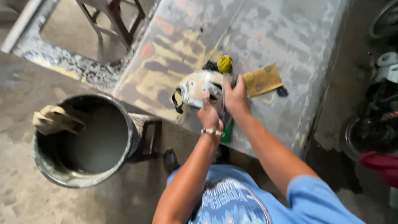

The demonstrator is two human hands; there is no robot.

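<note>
Near the panel's (265, 37) lower edge, both hands, left (209, 116) and right (235, 97), gripped a paint-stained tool (198, 86) together, beside sandpaper (262, 79)

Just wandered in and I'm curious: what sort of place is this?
Probably a paint or body-repair workshop: a big flat grey panel mottled with yellow patches, a grimy round bucket of grey liquid, and a tan sheet of sandpaper.

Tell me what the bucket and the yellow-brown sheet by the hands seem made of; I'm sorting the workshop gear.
The bucket looks like plastic or metal; a grey, cement-like crust hides its wall, so I cannot tell which. It holds dull grey liquid. The yellow-brown sheet looks like sandpaper: thin, flat, matt, with worn pale patches. It lies on the paint-blotched panel, beside the right hand.
</note>
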